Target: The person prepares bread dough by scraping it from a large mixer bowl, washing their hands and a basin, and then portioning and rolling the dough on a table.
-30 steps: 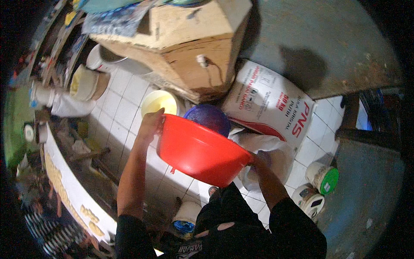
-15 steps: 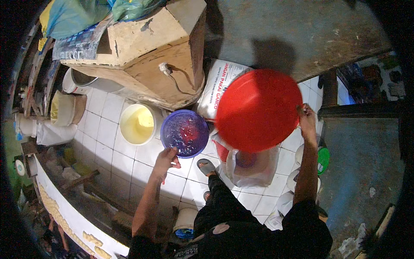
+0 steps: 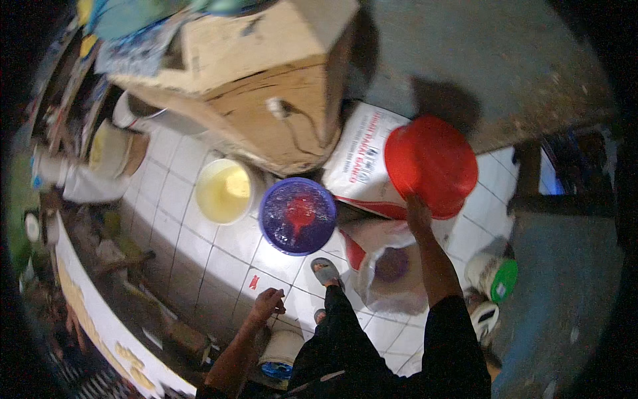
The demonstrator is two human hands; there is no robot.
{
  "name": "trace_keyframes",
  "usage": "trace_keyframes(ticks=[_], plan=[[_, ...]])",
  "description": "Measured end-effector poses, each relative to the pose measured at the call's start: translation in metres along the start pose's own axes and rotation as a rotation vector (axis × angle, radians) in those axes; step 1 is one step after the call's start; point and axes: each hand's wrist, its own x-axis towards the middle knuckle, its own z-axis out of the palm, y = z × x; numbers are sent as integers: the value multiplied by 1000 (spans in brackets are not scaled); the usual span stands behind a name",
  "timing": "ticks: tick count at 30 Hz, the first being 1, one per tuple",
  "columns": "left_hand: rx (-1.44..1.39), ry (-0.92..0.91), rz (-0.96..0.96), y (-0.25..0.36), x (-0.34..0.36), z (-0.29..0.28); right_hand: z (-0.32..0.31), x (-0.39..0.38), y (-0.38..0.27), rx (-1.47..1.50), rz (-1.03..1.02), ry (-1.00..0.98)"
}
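My right hand grips the near rim of a round red plastic basin, which is tilted beside a white sack with red print. My left hand, with its fingers loosely bent and apart, is empty above the tiled floor. Ahead of it stands a blue-purple bucket with a shiny wet inside. A red shape shows in that bucket; whether it is an object or a reflection I cannot tell. To its left is a cream bucket with pale yellow contents.
A clear plastic bag stands open below the basin, something purple inside. A wooden cabinet with a hanging plug fills the back. At right lie a green-lidded container and a blue-grey surface. A white-edged counter curves along the left.
The red basin has moved back and away from me, against the sack. My right hand has shifted from its right rim to its near rim. My left hand has drawn back from the purple bucket.
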Motion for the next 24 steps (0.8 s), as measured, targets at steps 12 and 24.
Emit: trace_keyframes(ticks=[12,24], plan=[[-51,317,25,-45,-86,-54,34,14,-4,112,-5,-502],[-265,821,157,-113,-242,-152,-74,30,-224,217,-453,-633]])
